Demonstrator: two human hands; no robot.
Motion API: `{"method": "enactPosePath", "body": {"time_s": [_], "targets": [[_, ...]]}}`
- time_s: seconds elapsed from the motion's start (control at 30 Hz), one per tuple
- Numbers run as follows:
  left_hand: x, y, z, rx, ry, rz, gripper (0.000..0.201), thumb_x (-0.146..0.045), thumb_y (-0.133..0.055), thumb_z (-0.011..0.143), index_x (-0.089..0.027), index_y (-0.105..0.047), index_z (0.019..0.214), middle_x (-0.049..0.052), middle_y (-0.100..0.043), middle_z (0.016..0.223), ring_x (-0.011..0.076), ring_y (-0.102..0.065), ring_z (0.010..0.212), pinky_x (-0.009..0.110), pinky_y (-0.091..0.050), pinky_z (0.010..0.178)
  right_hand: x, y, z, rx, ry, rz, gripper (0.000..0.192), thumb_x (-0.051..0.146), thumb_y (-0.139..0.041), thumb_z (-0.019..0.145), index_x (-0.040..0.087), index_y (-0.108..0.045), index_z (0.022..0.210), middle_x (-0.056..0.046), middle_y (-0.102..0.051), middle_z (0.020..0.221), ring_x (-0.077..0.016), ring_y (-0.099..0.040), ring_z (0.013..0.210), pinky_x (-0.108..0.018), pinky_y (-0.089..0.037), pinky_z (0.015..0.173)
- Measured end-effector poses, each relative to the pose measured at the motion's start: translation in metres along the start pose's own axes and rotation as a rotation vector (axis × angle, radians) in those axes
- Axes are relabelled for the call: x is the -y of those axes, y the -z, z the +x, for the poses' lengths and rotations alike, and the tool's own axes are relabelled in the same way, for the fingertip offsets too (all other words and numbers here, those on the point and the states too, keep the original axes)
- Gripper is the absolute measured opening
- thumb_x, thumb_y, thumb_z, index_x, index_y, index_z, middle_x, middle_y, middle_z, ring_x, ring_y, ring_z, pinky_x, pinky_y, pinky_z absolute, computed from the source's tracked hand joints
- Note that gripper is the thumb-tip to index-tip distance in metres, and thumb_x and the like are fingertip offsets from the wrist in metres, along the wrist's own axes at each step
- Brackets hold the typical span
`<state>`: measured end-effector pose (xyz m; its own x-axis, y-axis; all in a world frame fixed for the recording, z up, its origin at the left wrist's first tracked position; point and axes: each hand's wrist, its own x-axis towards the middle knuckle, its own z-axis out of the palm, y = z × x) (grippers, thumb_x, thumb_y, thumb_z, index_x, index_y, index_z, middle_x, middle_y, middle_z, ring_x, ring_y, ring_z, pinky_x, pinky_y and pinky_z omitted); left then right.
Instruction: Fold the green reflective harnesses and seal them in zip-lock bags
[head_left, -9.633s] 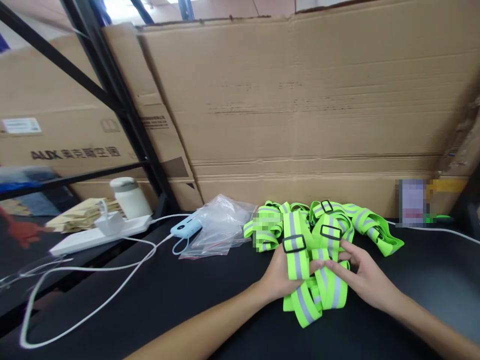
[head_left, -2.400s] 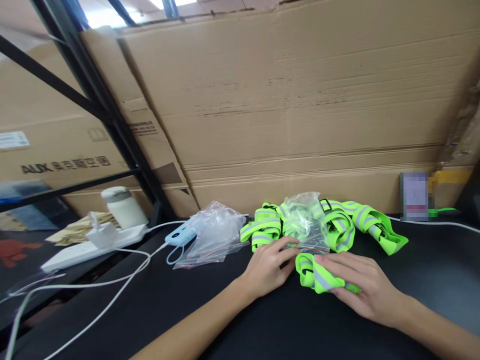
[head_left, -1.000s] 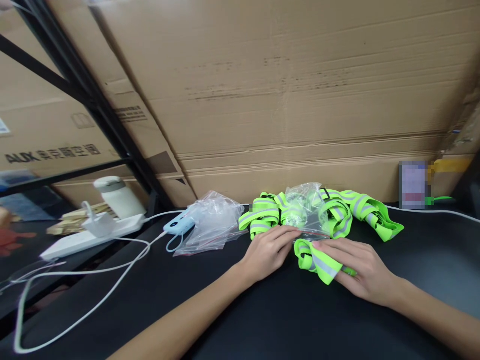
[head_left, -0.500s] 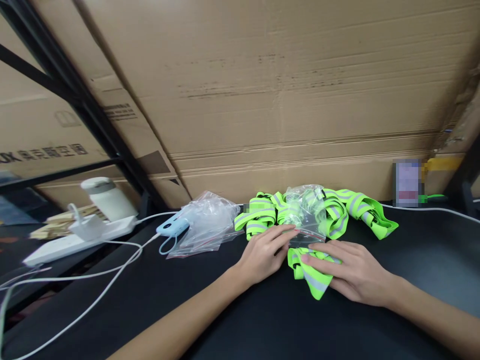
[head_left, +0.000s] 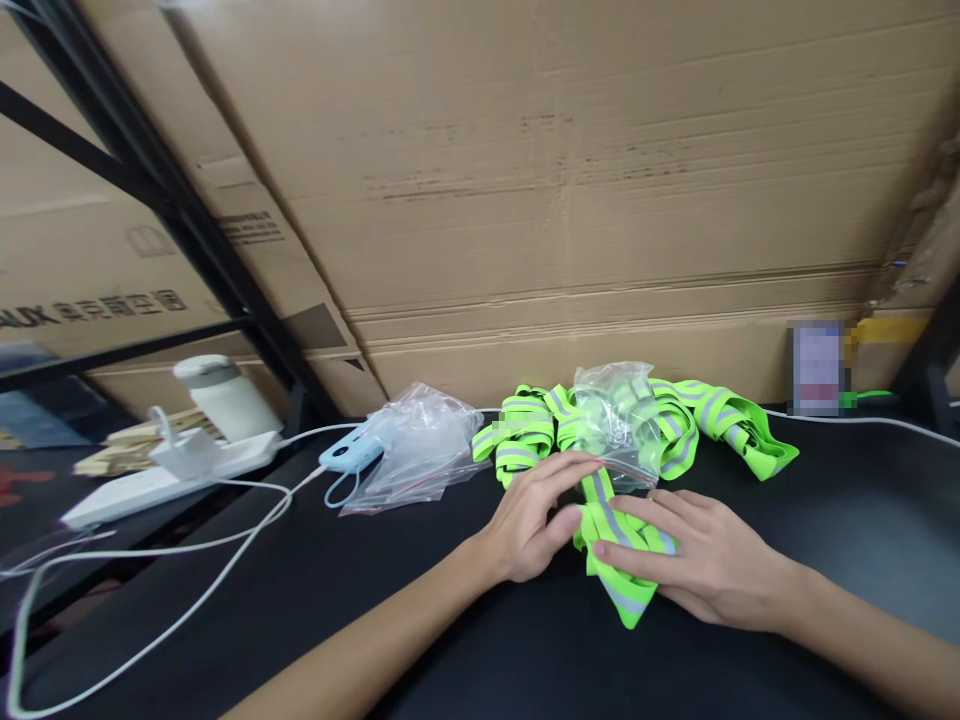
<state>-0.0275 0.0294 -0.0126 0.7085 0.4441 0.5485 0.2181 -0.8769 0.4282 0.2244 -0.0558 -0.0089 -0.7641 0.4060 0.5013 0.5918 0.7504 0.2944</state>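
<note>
Black tabletop [head_left: 480, 655]: green reflective straps [head_left: 739, 430], clear plastic bags [head_left: 424, 450], blue device [head_left: 351, 452], white cable [head_left: 305, 483]

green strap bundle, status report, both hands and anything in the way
Left hand at edge of clear bag. Right hand holds green strap bundle, close in front of bag. More green straps behind and beside bag, seemingly not blocking.

The near strap bundle [head_left: 619, 530] is looking like woven cloth, its grey stripe being smooth and slightly shining. Just beyond, the clear bag [head_left: 618, 405] is showing thin, wrinkled, glossy plastic; the bag pile [head_left: 424, 450] to the left is gleaming similarly. The far cardboard [head_left: 525, 230] is appearing matt, with scuffed lines. At left, the power strip [head_left: 146, 493] is showing smooth plastic, and the frame [head_left: 187, 240] is resembling painted metal. The table [head_left: 480, 650] is looking smooth, with soft sheen at right.
</note>
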Motion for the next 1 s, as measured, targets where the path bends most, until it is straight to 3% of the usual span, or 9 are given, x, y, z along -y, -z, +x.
{"method": "enactPosePath", "body": {"time_s": [0.07, 0.17, 0.47, 0.63, 0.7, 0.83, 1.0], "targets": [[-0.003, 0.000, 0.000, 0.052, 0.005, -0.001, 0.086, -0.082, -0.042, 0.086, -0.020, -0.049, 0.145, 0.017, -0.056, 0.142, 0.0348, -0.057, 0.126, 0.053, -0.050, 0.103, -0.001, -0.001, 0.000, -0.011, -0.008, 0.017, 0.045, 0.020, -0.047, 0.098, 0.033, -0.058, 0.139, -0.010, -0.065, 0.131, -0.0261, -0.069, 0.098, -0.037, -0.058, 0.074], [-0.008, -0.002, 0.002, 0.098, 0.056, 0.071, 0.104, -0.082, -0.068, 0.067, -0.020, -0.046, 0.147, 0.018, -0.053, 0.144, 0.0376, -0.055, 0.128, 0.053, -0.049, 0.104, -0.002, -0.002, -0.001, -0.019, -0.024, 0.039, 0.045, 0.020, -0.050, 0.096, 0.032, -0.057, 0.140, -0.011, -0.064, 0.131, -0.0267, -0.068, 0.100, -0.039, -0.058, 0.076], [-0.013, -0.006, 0.004, 0.105, 0.140, 0.093, 0.107, -0.057, -0.088, 0.057, -0.022, -0.042, 0.147, 0.016, -0.050, 0.146, 0.0348, -0.055, 0.129, 0.048, -0.050, 0.106, -0.002, -0.004, -0.004, 0.083, -0.051, 0.116, 0.066, 0.026, -0.063, 0.083, 0.027, -0.048, 0.147, -0.018, -0.057, 0.139, -0.0340, -0.063, 0.115, -0.048, -0.055, 0.088], [-0.015, -0.007, 0.005, 0.098, 0.157, 0.068, 0.108, -0.057, -0.089, 0.056, -0.023, -0.042, 0.147, 0.016, -0.050, 0.145, 0.0356, -0.054, 0.130, 0.050, -0.048, 0.108, 0.004, -0.005, -0.004, 0.091, -0.113, 0.231, 0.080, 0.051, -0.068, 0.075, 0.024, -0.048, 0.148, -0.021, -0.052, 0.144, -0.0399, -0.061, 0.117, -0.056, -0.052, 0.092], [-0.017, -0.009, 0.005, 0.102, 0.164, 0.068, 0.109, -0.056, -0.089, 0.055, -0.024, -0.041, 0.148, 0.015, -0.049, 0.146, 0.0360, -0.053, 0.131, 0.051, -0.048, 0.108, 0.005, -0.006, -0.003, 0.082, -0.131, 0.219, 0.073, 0.053, -0.067, 0.079, 0.024, -0.051, 0.145, -0.020, -0.055, 0.142, -0.0392, -0.062, 0.115, -0.055, -0.052, 0.090], [-0.015, -0.012, 0.003, 0.117, 0.151, 0.064, 0.110, -0.049, -0.090, 0.056, -0.023, -0.038, 0.149, 0.016, -0.048, 0.148, 0.0361, -0.049, 0.135, 0.051, -0.045, 0.111, 0.005, -0.007, -0.002, 0.048, -0.138, 0.167, 0.048, 0.036, -0.061, 0.093, 0.025, -0.057, 0.139, -0.017, -0.061, 0.135, -0.0331, -0.065, 0.111, -0.048, -0.055, 0.087], [-0.006, -0.009, 0.000, 0.144, 0.164, -0.060, 0.125, -0.053, -0.094, 0.051, -0.025, -0.031, 0.155, 0.018, -0.038, 0.157, 0.0397, -0.038, 0.144, 0.057, -0.038, 0.115, -0.001, -0.007, -0.002, 0.003, -0.113, 0.201, 0.041, 0.034, -0.058, 0.096, 0.026, -0.059, 0.136, -0.015, -0.063, 0.131, -0.0300, -0.066, 0.109, -0.046, -0.055, 0.087]]}}
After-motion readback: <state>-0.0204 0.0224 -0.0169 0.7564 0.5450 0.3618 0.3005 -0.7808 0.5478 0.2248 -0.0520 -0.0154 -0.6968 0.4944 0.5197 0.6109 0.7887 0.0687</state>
